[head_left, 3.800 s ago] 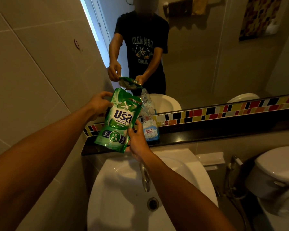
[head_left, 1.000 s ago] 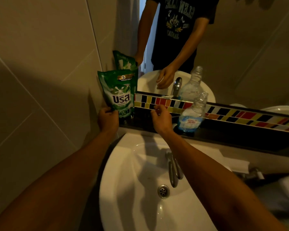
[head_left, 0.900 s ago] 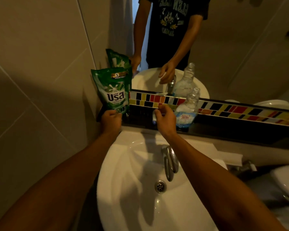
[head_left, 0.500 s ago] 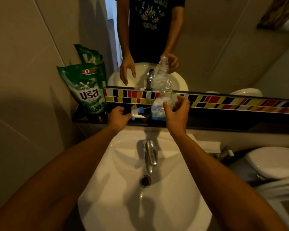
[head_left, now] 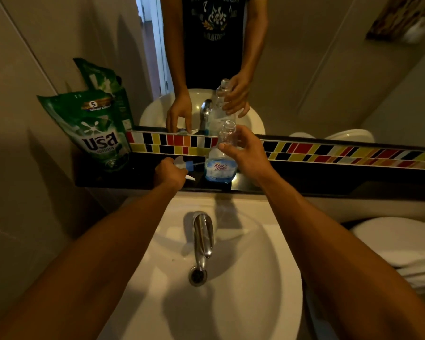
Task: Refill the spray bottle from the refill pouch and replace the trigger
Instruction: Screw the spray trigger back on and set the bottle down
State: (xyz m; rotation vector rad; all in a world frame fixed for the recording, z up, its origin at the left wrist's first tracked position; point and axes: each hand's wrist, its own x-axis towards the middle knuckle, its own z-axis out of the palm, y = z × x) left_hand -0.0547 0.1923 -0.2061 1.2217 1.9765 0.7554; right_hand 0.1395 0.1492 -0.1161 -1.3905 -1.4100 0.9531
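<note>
A clear spray bottle [head_left: 220, 165] with a blue label stands on the dark ledge [head_left: 317, 181] behind the sink, its neck uncapped. My right hand [head_left: 248, 153] is wrapped around its upper part. The white and blue trigger head [head_left: 185, 166] lies on the ledge left of the bottle, and my left hand [head_left: 169, 174] is closed over it. The green refill pouch [head_left: 93, 130] stands upright at the ledge's left end, leaning into the wall corner, with no hand on it.
A white basin [head_left: 268, 278] with a chrome tap [head_left: 203, 238] lies below my arms. A strip of coloured tiles [head_left: 329, 152] and a mirror run behind the ledge. A white toilet [head_left: 400, 244] sits at the right. Tiled wall closes the left side.
The pouch was set upright at the left end of the ledge and released. My left hand moved onto the trigger head, and my right hand took hold of the bottle.
</note>
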